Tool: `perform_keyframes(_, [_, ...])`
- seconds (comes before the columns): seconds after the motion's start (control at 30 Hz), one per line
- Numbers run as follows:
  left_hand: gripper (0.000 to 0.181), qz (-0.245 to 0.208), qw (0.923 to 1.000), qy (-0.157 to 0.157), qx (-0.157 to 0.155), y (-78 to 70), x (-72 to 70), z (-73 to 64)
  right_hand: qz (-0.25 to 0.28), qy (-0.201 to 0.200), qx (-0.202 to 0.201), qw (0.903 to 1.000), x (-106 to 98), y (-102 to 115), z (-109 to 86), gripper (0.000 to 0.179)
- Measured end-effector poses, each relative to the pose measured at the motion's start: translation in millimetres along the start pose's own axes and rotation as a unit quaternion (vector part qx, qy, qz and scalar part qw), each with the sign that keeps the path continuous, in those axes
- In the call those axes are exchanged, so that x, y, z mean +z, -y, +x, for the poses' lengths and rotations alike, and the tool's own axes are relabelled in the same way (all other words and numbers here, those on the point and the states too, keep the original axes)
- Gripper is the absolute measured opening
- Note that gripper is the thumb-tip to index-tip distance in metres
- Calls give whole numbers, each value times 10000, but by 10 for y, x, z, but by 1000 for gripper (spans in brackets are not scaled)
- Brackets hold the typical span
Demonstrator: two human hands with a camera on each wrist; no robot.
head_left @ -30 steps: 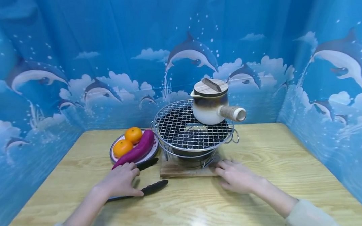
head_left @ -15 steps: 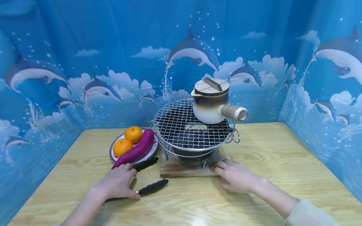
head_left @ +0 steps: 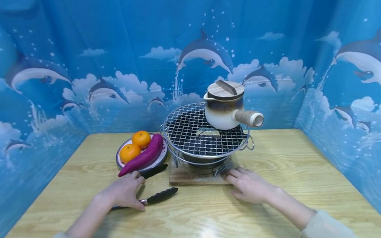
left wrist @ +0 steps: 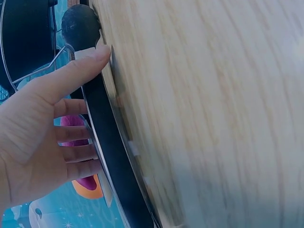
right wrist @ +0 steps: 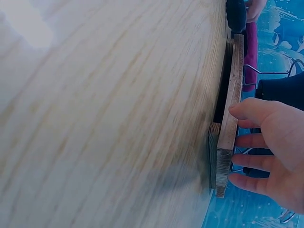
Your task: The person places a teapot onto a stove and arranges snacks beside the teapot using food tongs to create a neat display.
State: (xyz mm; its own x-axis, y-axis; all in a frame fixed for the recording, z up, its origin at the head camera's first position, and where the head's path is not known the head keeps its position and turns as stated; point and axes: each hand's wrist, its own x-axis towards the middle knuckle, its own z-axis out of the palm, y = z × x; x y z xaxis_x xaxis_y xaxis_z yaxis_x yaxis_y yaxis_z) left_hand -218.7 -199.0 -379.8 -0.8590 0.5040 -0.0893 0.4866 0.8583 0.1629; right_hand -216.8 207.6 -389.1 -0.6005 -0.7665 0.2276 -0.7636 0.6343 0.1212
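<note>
Lying on the smooth, grained bench (head_left: pixel 169 226) in the head view, a ribbed black handle (head_left: pixel 163 195) has the left grip's (head_left: pixel 126 191) thumb at its metal neck. A sleek purple vegetable (head_left: pixel 144 158) and round oranges (head_left: pixel 130 153) fill the rimmed plate (head_left: pixel 164 156); a glazed pot (head_left: pixel 220 114) tops the circular wire mesh (head_left: pixel 187 129). The left wrist view shows that grip spread across a long dark strip (left wrist: pixel 111 142). In the right wrist view, the right grip (right wrist: pixel 275 147), fingers extended, touches a coarse-ended wooden board (right wrist: pixel 231 109).

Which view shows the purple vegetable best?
The head view: the purple vegetable appears nearly whole on the plate. The left wrist view shows pieces behind the left hand; the right wrist view, a strip beyond the wooden board.
</note>
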Motion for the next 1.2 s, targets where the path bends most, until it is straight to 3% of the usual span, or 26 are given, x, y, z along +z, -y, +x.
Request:
perform_keyframes(0.33, [71,-194,9996,113,-141,-15,-9,-1,-117,-125,-119,9998,39,-23,-26,37])
perform_keyframes(0.87, [76,-66,9991,-414,-10,1,69,-59,-101,18,-80,9999,25,-5,-15,40])
perform_keyframes(1.2, [83,-321,9989,-312,-131,13,55,-93,7,51,-15,10000,12,-15,-24,39])
